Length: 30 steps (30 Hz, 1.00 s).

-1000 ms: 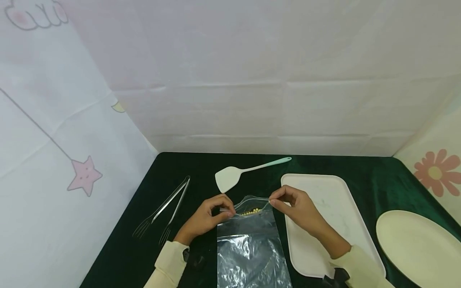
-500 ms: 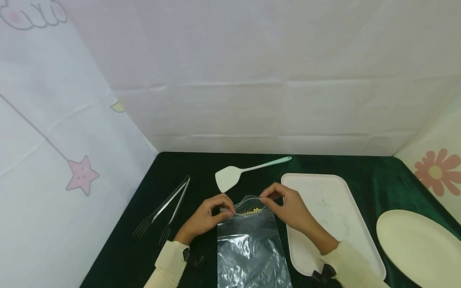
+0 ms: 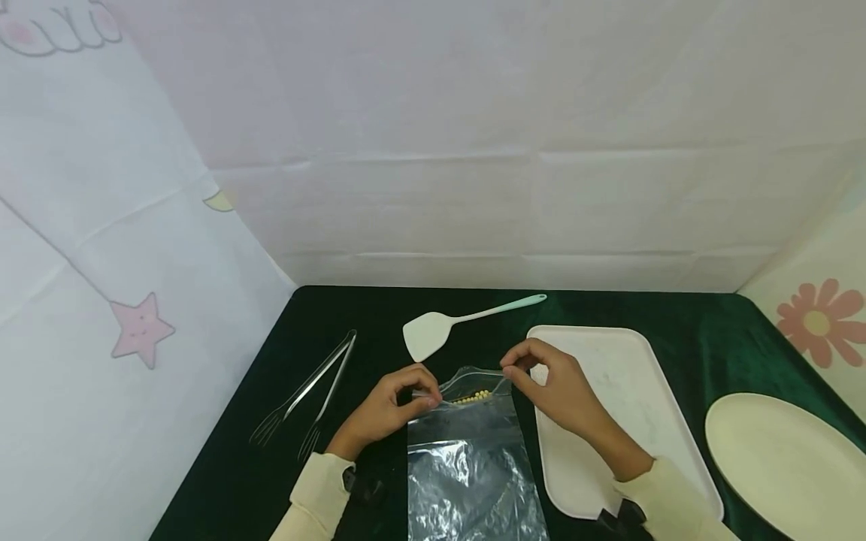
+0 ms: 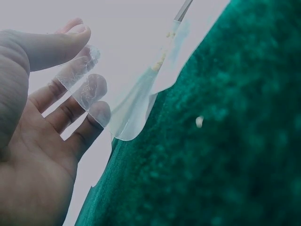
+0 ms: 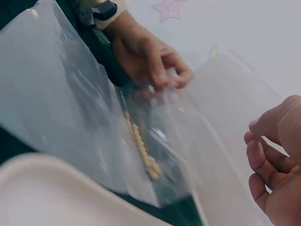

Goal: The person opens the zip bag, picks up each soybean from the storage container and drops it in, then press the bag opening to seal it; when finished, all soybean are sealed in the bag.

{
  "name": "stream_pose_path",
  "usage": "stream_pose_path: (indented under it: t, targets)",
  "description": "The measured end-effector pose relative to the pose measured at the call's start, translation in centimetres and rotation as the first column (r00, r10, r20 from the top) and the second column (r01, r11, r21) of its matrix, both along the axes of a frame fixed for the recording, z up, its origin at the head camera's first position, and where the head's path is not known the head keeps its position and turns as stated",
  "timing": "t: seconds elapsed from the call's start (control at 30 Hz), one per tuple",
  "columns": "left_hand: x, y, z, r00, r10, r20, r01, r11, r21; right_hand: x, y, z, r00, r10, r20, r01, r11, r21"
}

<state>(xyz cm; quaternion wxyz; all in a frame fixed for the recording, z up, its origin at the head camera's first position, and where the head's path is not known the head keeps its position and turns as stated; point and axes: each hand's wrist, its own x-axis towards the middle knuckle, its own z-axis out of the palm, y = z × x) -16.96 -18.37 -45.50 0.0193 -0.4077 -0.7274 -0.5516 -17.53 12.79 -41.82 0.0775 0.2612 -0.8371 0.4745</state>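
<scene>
A clear zip-lock bag lies on the dark green cloth, its mouth towards the back. Small round pale yellow pieces show in a row through the plastic near that mouth. My left hand pinches the mouth's left corner between thumb and fingers. Plastic covers several fingertips of the left hand in the left wrist view. My right hand is over the mouth's right corner, fingers bent and thumb near the index tip. In the right wrist view, a gap shows between the right hand and the bag.
Left of the bag lie metal tongs with wire ends. A pale turner with a green handle lies behind it. On the right are a white rectangular tray, under the right forearm, and a cream oval plate.
My right hand went left along the bag's mouth, then back right and slightly up. My left hand and the bag stay in place.
</scene>
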Motion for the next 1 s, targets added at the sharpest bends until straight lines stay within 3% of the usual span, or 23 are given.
stream_pose_path:
  t: [0.17,0.3,0.43,0.57,0.67,0.8,0.9,1.0]
  targets:
    - [0.1,0.0,0.1,1.0,0.012,-0.004,-0.012,1.0,-0.002,0.6,3.7,1.2,0.996,-0.023,-0.089,0.035,0.99,0.137]
    - [-0.1,-0.1,-0.3,1.0,0.007,-0.013,-0.007,1.0,0.006,1.6,7.0,2.2,0.99,0.005,-0.14,0.035,0.958,0.284]
    - [-0.9,-0.5,-1.8,1.0,0.01,-0.016,-0.01,1.0,0.006,2.9,9.9,3.0,0.993,0.02,-0.114,0.031,0.902,0.43]
    - [-1.5,-0.9,-3.0,1.0,0.01,-0.01,-0.01,1.0,-0.005,3.8,12.1,3.3,0.999,0.049,-0.024,-0.026,0.821,0.571]
    - [-1.6,-1.0,-3.3,1.0,0.009,-0.005,-0.009,1.0,-0.012,4.2,13.4,2.6,0.996,0.09,0.024,-0.086,0.776,0.625]
    - [-1.4,-0.9,-2.8,1.0,0.011,-0.008,-0.011,1.0,-0.008,4.3,14.7,0.7,0.99,0.08,0.113,-0.135,0.744,0.655]
    - [-0.9,-0.6,-1.8,1.0,0.002,-0.008,-0.002,1.0,0.003,4.4,15.2,-0.8,0.985,0.079,0.156,-0.163,0.736,0.657]
    - [-0.5,-0.3,-0.7,1.0,-0.007,-0.007,0.007,1.0,0.007,4.5,15.4,-1.8,0.982,0.125,0.141,-0.187,0.748,0.637]
